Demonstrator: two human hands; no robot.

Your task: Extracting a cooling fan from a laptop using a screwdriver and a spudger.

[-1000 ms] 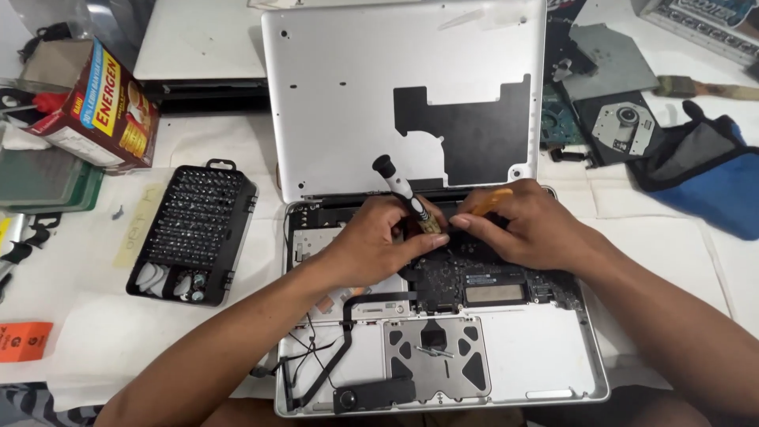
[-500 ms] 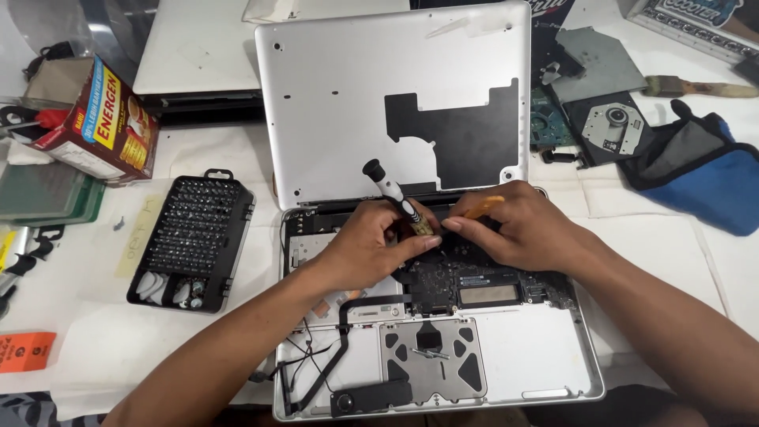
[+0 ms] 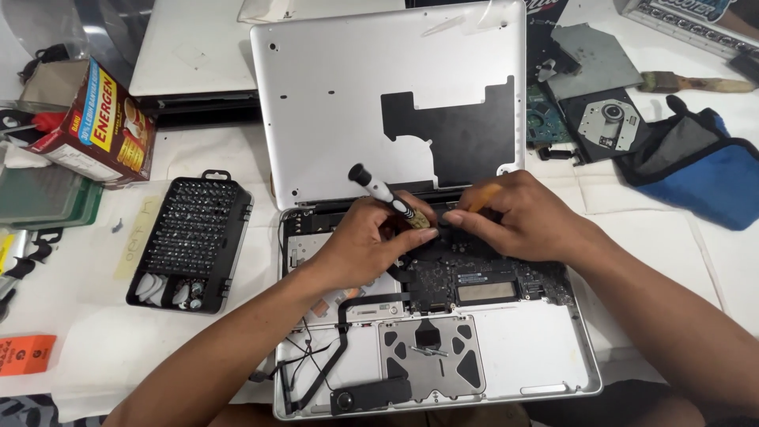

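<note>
Screwdriver first: my left hand is closed round its striped shaft, black cap tilted up and away from me, tip down just past my fingertips at the hinge edge of the logic board. My right hand is pinched on a thin orange tool (a pry stick, I think), its fingertips pressed together on a small dark part right beside the driver's tip.

What could go wrong, as I judge it: the driver leans rather than stands straight, so the tip could skip out and scrape the board or nick the black cable that runs from beneath my left wrist toward me. A loosened screw could also drop among the components below my fingers.

The opened laptop is a silver shell lying under both hands, its dark green board bare, trackpad underside near my forearms. Its removed bottom cover leans beyond my knuckles, and the bit case lies outside my left hand.
</note>
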